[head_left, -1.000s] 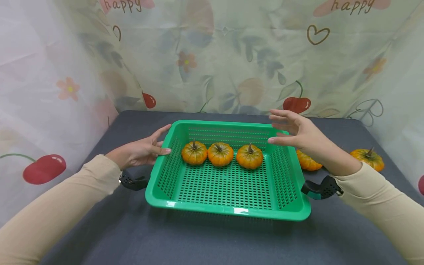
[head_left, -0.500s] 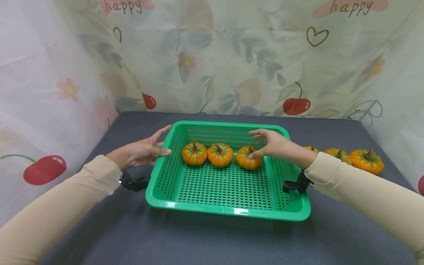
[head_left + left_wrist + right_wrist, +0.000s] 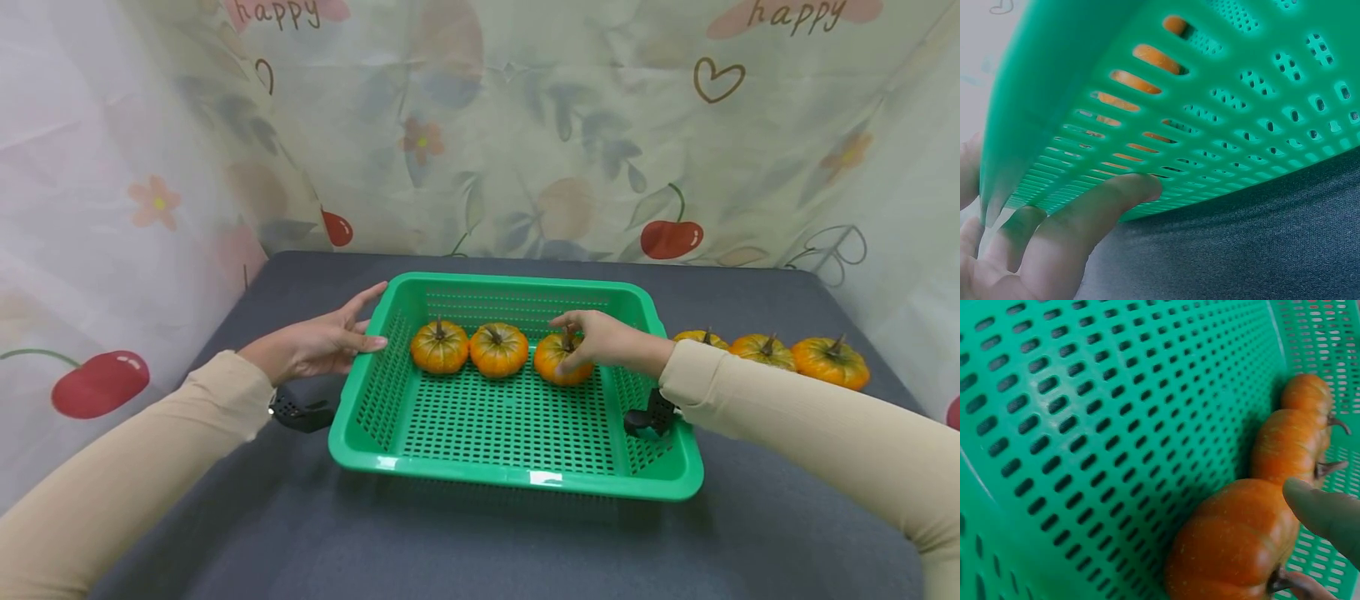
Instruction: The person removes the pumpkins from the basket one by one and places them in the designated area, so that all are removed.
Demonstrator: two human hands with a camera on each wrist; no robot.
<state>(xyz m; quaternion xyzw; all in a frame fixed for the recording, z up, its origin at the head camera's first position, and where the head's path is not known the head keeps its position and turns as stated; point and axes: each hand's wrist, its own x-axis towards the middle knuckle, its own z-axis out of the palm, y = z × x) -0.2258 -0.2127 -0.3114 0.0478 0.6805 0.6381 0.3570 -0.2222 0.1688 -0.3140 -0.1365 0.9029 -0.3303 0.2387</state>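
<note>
Now the right hand (image 3: pixel 606 340) has lowered, gripping a pumpkin (image 3: pixel 550 357).

A dark grey table (image 3: pixel 480 550) spreads out at 6 o'clock in the head view, its far corners rounded. Behind it, toward 12 o'clock, hangs a pale printed cloth (image 3: pixel 510 150), with a whiter side panel (image 3: pixel 67 283) at 9. The word "happy" (image 3: pixel 277 12) shows at 11; near 2 it repeats, a brown heart (image 3: pixel 718 81) beneath. An orange flower (image 3: pixel 422 140) sits at 11, a red cherry (image 3: pixel 672 239) between 2 and 3, and a larger cherry (image 3: pixel 101 383) just short of 9.
</note>
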